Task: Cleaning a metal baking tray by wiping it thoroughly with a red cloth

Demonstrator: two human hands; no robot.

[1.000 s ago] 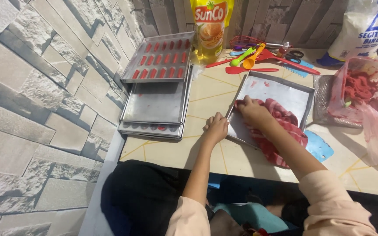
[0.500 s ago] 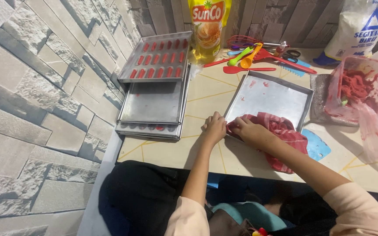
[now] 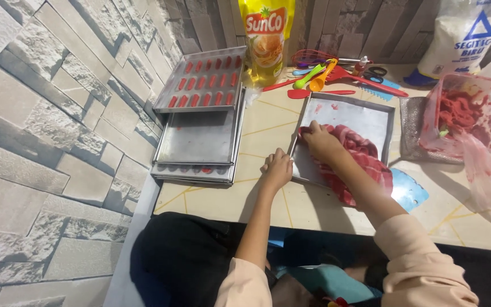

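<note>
The wall (image 3: 46, 113) on the left is covered with grey stone-look blocks of uneven size, light and rough, with darker joints between them. At the far side, behind the table, the wall (image 3: 348, 25) is darker, with narrow grey-brown strips standing upright. The table (image 3: 268, 122) has a pale beige top with thin yellow lines crossing it. The light is soft and even, with only weak shadows on the table top.
</note>
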